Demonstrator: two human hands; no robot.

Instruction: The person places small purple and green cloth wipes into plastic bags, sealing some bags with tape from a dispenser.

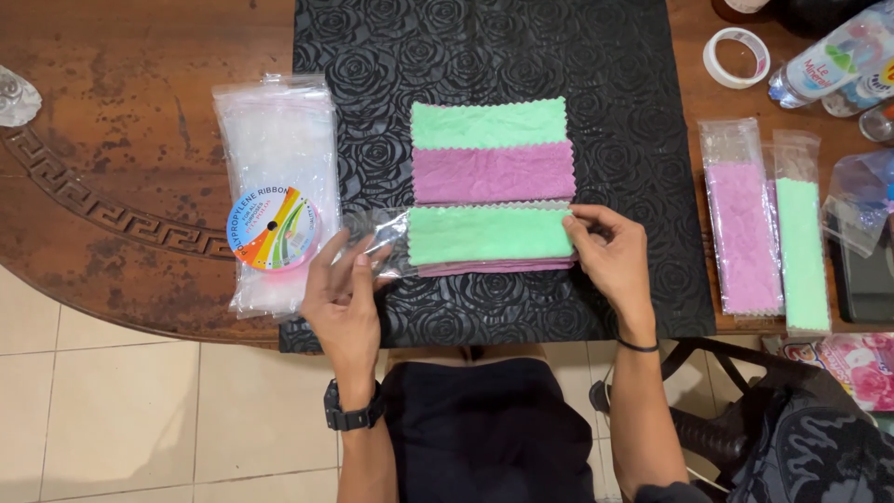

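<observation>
bag stack: pile of clear plastic bags (279,149) at left on the wooden surface (121,121), a ribbon spool (274,229) with a rainbow label resting on its lower part.
left hand: left hand (346,296) pinches the open mouth of a clear sleeve (377,244), fingers curled on the film just beside the cloth's left end.
cloth in hand: folded green cloth (489,233) with pink layers under it, lying on the black rose-embossed mat (484,56) in front of the person, partly inside the sleeve as far as I can tell.
axis: long axis runs left-right, left end pointing into the sleeve mouth; zigzag edges top and bottom.
loose cloths: green cloth (489,123) and purple cloth (494,172) just behind it, touching, same orientation.
right hand: right hand (610,256) pinches the cloth's right end, thumb and fingers pressed on the edge.
doing it well: judgement – hold the mouth wide, keep the cloth flat and square to the sleeve, feed along the long axis so the layers don't bunch.
packed ones: bagged pink cloth (743,233) and bagged green cloth (803,251) at right, long axes front-to-back.
far right: tape roll (736,56), water bottle (829,58).
</observation>
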